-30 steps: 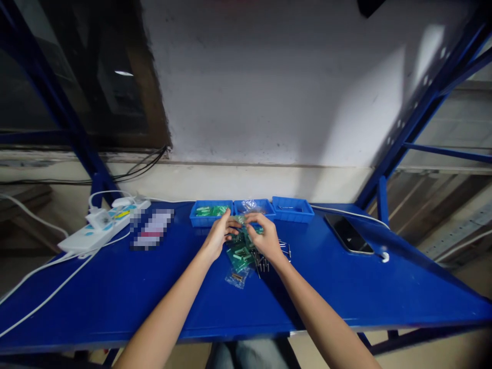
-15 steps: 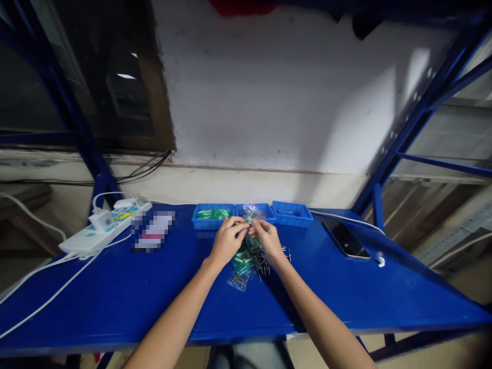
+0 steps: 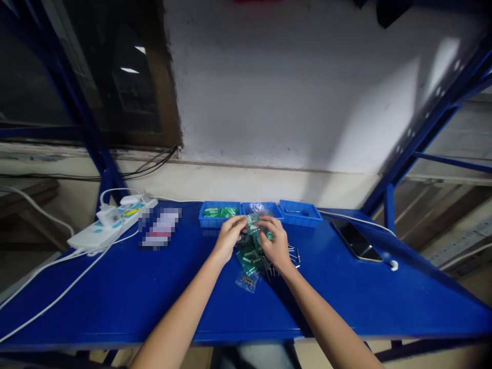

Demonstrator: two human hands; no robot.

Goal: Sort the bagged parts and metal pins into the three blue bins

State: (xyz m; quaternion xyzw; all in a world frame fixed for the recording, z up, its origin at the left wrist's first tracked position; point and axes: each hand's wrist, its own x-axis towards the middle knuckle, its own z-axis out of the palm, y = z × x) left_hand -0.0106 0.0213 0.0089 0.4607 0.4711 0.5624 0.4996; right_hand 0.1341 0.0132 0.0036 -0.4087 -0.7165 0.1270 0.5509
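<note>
Landmark: middle tray [image 3: 280,210], blue, at the back of the table [image 3: 172,297]. Green packet [image 3: 252,221] is up just in front of the middle tray, between both hands. Left hand [image 3: 230,236]: fingertips bunched at the packet's left edge, look to be pinching it. Right hand [image 3: 275,241]: fingers bent over the packet's right side, thumb apart from them; can't tell if it's gripping or only touching. Two hands probably because the film is thin and floppy, so one side steadies while the other is worked. Holding it over the pile likely means anything dropped lands there.

Pile of green packets [image 3: 249,260] lies in front of the middle tray, under the hands, presumably within easy reach. Clear packet [image 3: 247,281] with brass-coloured bits is at the pile's near edge, further out from the middle tray. Metal rods [image 3: 294,253] lie loose in front and to the right, partly behind the right hand.

Left tray [image 3: 220,222], just left of the middle tray, has green packets in it; middle tray has clear plastic; right tray [image 3: 302,220], just beside on the right, has something thin and dark. Split looks like sorting by kind. Phone [image 3: 357,241] well right, power strip [image 3: 92,233] well left, likely out of the hands' way.
</note>
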